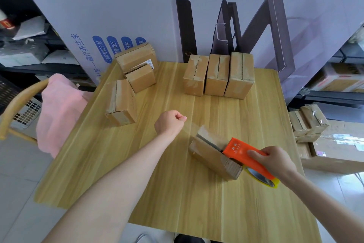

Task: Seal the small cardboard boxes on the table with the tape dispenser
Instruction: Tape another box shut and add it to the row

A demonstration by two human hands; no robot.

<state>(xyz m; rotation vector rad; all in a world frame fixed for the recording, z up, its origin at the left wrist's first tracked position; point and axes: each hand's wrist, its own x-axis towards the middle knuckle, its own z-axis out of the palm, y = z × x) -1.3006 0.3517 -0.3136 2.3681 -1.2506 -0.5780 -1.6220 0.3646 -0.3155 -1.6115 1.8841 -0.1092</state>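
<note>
A small cardboard box lies on the wooden table right of centre. My right hand grips the orange tape dispenser, whose front edge rests on the box top. A clear strip of tape stretches from the box toward my left hand, which pinches its free end just left of the box. Three boxes stand in a row at the back. Another box lies at the left, with two more stacked behind it.
A large white printed carton stands behind the table. A chair with a pink cloth is at the left edge. More cartons sit on the floor to the right.
</note>
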